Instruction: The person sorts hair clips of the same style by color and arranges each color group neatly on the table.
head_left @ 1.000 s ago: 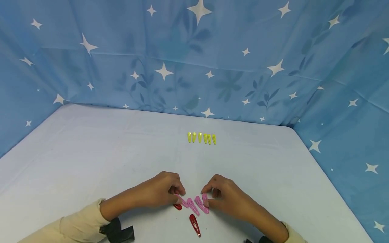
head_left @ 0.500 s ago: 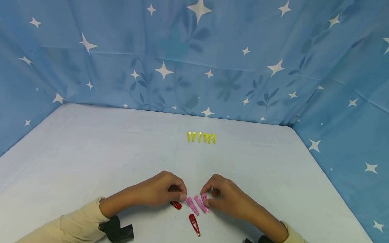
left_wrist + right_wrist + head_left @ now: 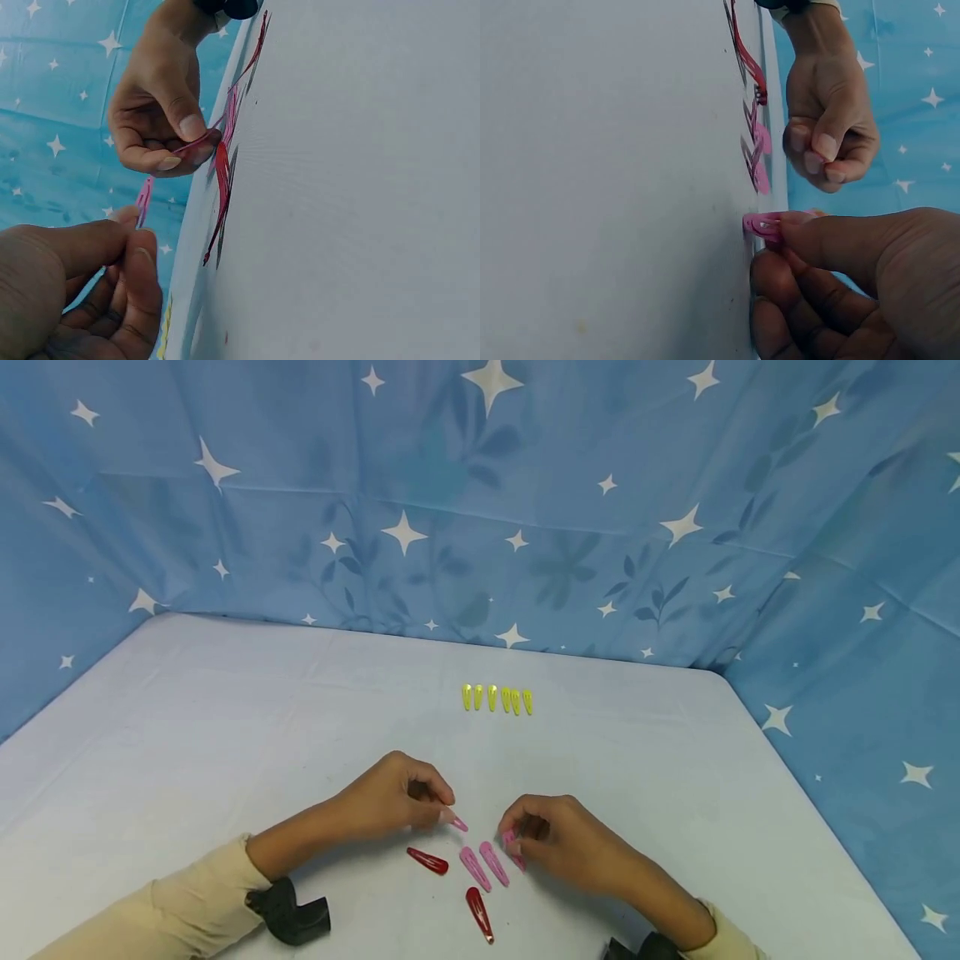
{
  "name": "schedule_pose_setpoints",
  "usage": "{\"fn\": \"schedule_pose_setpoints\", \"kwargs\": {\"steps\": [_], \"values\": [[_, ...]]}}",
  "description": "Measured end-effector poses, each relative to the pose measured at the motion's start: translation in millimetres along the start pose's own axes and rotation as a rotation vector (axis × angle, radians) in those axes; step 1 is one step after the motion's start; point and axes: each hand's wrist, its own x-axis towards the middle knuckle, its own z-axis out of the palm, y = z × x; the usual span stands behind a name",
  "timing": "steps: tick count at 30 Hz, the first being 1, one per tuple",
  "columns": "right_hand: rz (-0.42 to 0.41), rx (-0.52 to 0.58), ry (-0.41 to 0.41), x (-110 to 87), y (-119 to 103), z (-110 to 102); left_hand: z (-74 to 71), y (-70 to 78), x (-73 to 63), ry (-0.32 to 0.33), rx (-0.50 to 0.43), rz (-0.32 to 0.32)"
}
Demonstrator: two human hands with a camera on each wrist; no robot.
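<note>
My left hand (image 3: 390, 797) pinches a pink snap hair clip (image 3: 145, 196) between thumb and finger, raised a little over the white table. The tip of that clip points to the right in the head view. Lower and to the right, my right hand (image 3: 573, 847) pinches another pink hair clip (image 3: 761, 225), its end right at the tabletop. Two more pink clips (image 3: 475, 869) lie side by side between the hands, slanting the same way. A red hair clip (image 3: 427, 861) lies below my left hand, and a second red clip (image 3: 480, 915) is nearer the front.
Farther back on the white table (image 3: 300, 718), several yellow hair clips (image 3: 492, 697) lie in a row. A blue curtain (image 3: 450, 568) with white stars hangs behind the table and along its sides. Black wrist straps (image 3: 288, 914) sit on both arms.
My left hand has lifted its pink clip up and away from the others, uncovering the red clip beneath. My right hand has shifted its pink clip slightly right, apart from its neighbour.
</note>
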Motion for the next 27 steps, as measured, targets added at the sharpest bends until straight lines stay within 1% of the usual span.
{"fn": "schedule_pose_setpoints", "kwargs": {"steps": [3, 7, 9, 14, 18, 22, 24, 27], "values": [[0.008, -0.001, 0.025, 1.8, 0.4, -1.6, -0.8, 2.0, 1.2, 0.018, -0.006, 0.012], [0.002, -0.007, 0.076, 3.9, 2.3, -4.1, -1.8, 3.1, 4.1, 0.022, 0.006, 0.041], [-0.001, -0.007, 0.092, 4.9, 3.4, -5.3, -2.7, 2.4, 5.7, 0.025, 0.014, 0.046], [-0.002, -0.001, 0.110, 7.3, 5.9, -7.4, -5.7, -1.3, 9.7, 0.048, 0.026, 0.005], [-0.004, 0.020, 0.135, 10.6, 8.6, -8.6, -8.8, -3.1, 12.9, 0.056, -0.038, -0.034], [-0.021, 0.038, 0.166, 14.2, 13.5, -10.9, -10.6, -1.5, 17.5, 0.048, -0.102, -0.034], [-0.030, 0.048, 0.175, 16.5, 15.6, -12.5, -10.8, -0.9, 20.0, 0.051, -0.106, -0.021], [-0.040, 0.069, 0.187, 21.0, 17.7, -14.8, -10.7, -0.3, 22.8, 0.082, -0.095, -0.021]]}}
